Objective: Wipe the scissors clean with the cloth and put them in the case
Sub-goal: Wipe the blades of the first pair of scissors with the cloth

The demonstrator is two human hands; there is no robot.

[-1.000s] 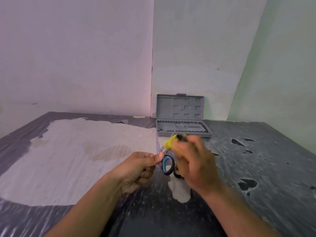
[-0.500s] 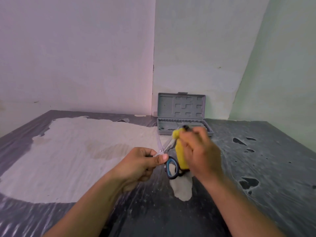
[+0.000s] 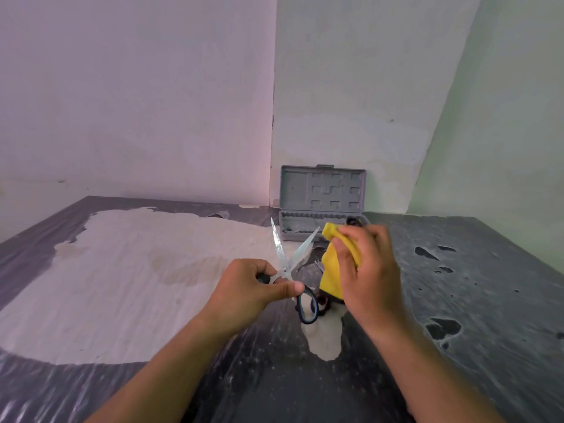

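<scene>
Above a worn dark table, my left hand grips the scissors by their handles, fingers curled round one loop, blades spread in a V pointing up and away. Just to their right, my right hand pinches a bunched yellow cloth, near the right blade but apart from it. At the back of the table, against the wall, the grey case stands open, its lid upright.
</scene>
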